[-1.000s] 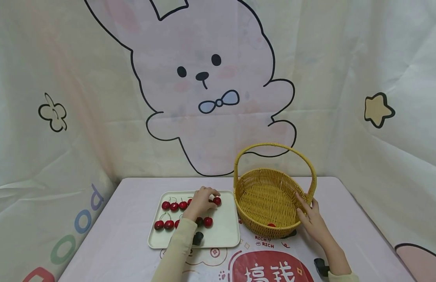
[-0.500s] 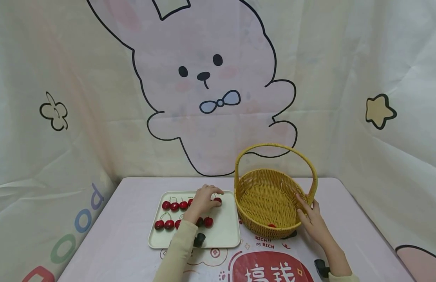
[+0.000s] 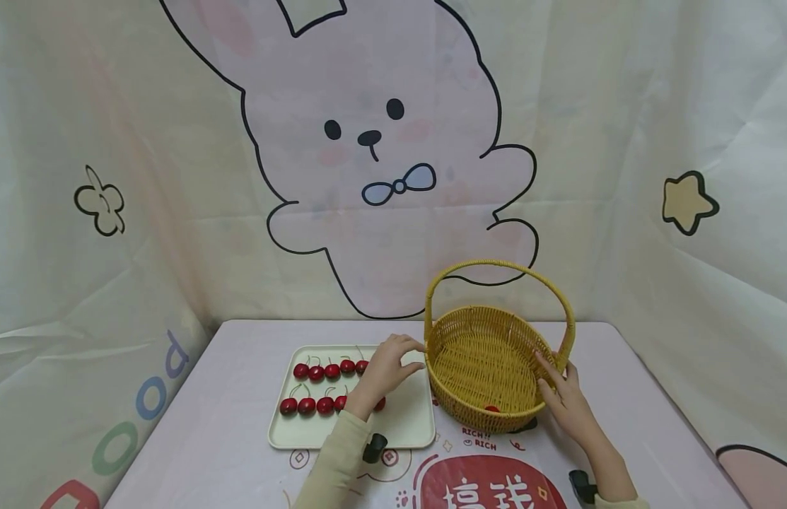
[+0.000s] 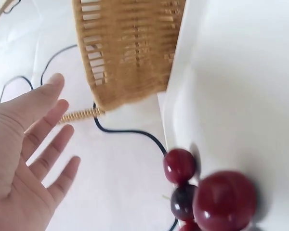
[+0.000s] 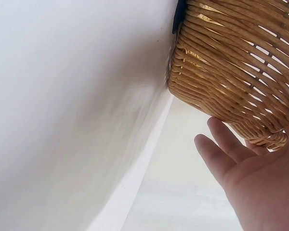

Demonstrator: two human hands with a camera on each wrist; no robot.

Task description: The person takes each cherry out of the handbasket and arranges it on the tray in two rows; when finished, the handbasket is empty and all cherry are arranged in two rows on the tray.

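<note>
My left hand point(image 3: 385, 369) is over the right part of a cream tray point(image 3: 402, 428), with its fingertips close to the left side of a yellow wicker basket point(image 3: 472, 364). In the left wrist view, the thumb and spread fingers point(image 4: 62, 180) hold nothing that shows. Beneath that hand, two rows of dark red cherries with stems point(image 3: 325, 405) lie on the tray, partly hidden by the hand and sleeve. My right hand point(image 3: 568, 403) grips the basket's right rim by the handle's foot, some fingers inside and others outside. The basket stands tilted, its opening facing me.
The basket's tall arched handle point(image 3: 495, 262) rises above it. A small red spot point(image 3: 491, 408) shows at its front rim. White printed cloth point(image 3: 196, 424) covers the table, with a red printed patch point(image 3: 488, 488) in front. Behind hangs a curtain with a rabbit drawing point(image 3: 380, 85).
My left hand has moved right from the end of the back cherry row toward the basket, uncovering cherries at its left. The right hand and basket have stayed put.
</note>
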